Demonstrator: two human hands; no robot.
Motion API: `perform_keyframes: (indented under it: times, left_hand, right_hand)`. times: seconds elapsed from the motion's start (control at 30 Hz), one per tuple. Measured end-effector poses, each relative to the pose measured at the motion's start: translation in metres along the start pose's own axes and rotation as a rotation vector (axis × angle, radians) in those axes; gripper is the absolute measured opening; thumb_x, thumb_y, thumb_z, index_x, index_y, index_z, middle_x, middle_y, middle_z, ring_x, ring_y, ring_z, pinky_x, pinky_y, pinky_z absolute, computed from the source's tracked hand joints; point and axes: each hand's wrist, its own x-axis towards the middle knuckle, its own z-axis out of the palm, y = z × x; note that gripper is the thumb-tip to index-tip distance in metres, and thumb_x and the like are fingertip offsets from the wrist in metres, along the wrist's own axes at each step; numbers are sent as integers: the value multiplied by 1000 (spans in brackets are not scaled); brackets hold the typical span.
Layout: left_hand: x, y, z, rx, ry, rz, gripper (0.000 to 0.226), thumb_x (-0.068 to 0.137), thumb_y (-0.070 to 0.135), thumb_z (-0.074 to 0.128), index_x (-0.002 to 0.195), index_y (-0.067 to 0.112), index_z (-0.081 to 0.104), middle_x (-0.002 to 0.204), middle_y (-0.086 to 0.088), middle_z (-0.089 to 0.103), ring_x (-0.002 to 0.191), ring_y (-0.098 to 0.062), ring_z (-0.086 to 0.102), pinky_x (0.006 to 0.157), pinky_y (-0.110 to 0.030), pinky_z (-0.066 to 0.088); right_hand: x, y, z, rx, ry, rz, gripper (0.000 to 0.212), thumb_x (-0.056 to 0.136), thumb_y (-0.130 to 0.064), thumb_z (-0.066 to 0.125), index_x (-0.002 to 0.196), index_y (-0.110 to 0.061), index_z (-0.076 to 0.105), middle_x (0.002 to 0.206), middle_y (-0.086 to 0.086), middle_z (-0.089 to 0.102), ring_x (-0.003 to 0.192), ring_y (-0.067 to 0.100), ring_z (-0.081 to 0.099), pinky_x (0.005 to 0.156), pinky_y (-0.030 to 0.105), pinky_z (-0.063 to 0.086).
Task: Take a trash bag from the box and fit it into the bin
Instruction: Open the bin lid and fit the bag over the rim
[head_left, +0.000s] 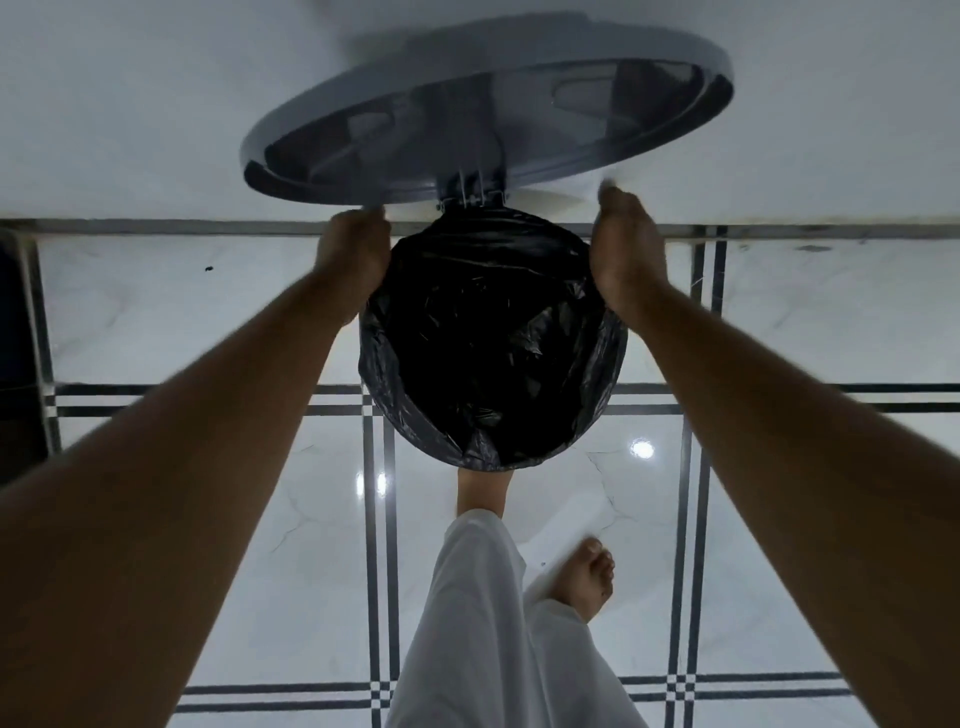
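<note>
A black trash bag lines the round pedal bin, and its edge is folded over the rim so the bin's body is hidden. The grey lid stands open against the wall behind. My left hand is at the far left of the rim, with its fingers curled on the bag's edge just under the lid. My right hand lies against the far right of the rim, its fingers stretched along the bag. No trash bag box is in view.
A bare foot is under the bin's near edge, where a pedal would be. The other foot stands on the glossy white tiled floor, below white trousers. A dark object is at the left edge.
</note>
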Motion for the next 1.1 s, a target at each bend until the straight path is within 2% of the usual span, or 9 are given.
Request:
perform_keyframes:
  times: [0.07,0.2,0.3,0.43,0.63,0.77,0.83,0.97,1.1]
  left_hand:
    - [-14,-17,-7,-226,162,-107,32,92,33,48,85,18,75,105,-9,78,107,-31,71,86,-39,51]
    - [-100,-41,6,-286,330,-282,39,106,35,45,83,9,62,81,-2,61,84,-26,55,78,-35,38]
    - [-159,-57,24,-563,238,-464,38,111,41,45,85,20,63,85,2,60,88,-21,55,94,-41,47]
    - [-202,-77,52,-928,-41,-560,70,111,67,29,161,23,51,156,3,60,150,-20,48,131,-52,27]
    - [-188,-85,58,-1242,-148,-677,83,103,73,22,166,23,44,168,-6,49,161,-29,35,135,-57,13]
    - [-161,-58,47,-768,321,-647,73,105,61,30,151,9,53,161,-13,54,149,-34,50,121,-54,38]
    - [-148,-39,38,-439,500,-297,68,103,58,36,127,1,62,142,-21,65,134,-39,60,111,-52,48]
    - [-123,-12,35,21,324,237,56,110,50,34,152,20,54,158,-3,57,147,-24,49,125,-46,34]
    - [-94,13,37,198,111,226,47,101,41,25,125,22,61,147,-6,62,139,-34,52,122,-63,30]
  right_hand:
    - [-26,15,-8,140,111,43,42,118,-43,37,119,-13,67,104,-5,68,106,21,61,91,36,44]
    - [-93,50,-14,258,205,203,35,117,-35,46,92,-17,61,86,-15,56,77,1,52,71,26,41]
    - [-134,73,-7,414,134,367,26,116,-43,44,106,-27,63,101,-16,63,91,-2,56,77,23,43]
    - [-161,78,4,584,-69,420,42,121,-51,30,130,-35,68,120,-21,66,107,-2,61,92,12,47]
    - [-143,72,9,752,-163,636,73,115,-69,11,173,-32,36,180,0,39,168,27,32,135,47,23]
    - [-121,68,10,496,131,426,79,115,-66,27,177,-18,26,180,8,37,165,32,36,134,51,30]
    - [-114,62,7,222,213,50,75,115,-59,32,174,-11,33,177,11,42,165,29,38,135,49,31]
    - [-88,50,16,-158,18,-310,71,114,-61,22,170,-22,42,179,5,39,169,26,29,137,59,19]
    - [-55,24,18,-228,-128,-208,69,116,-57,18,175,-22,30,184,2,29,170,24,25,136,61,15]
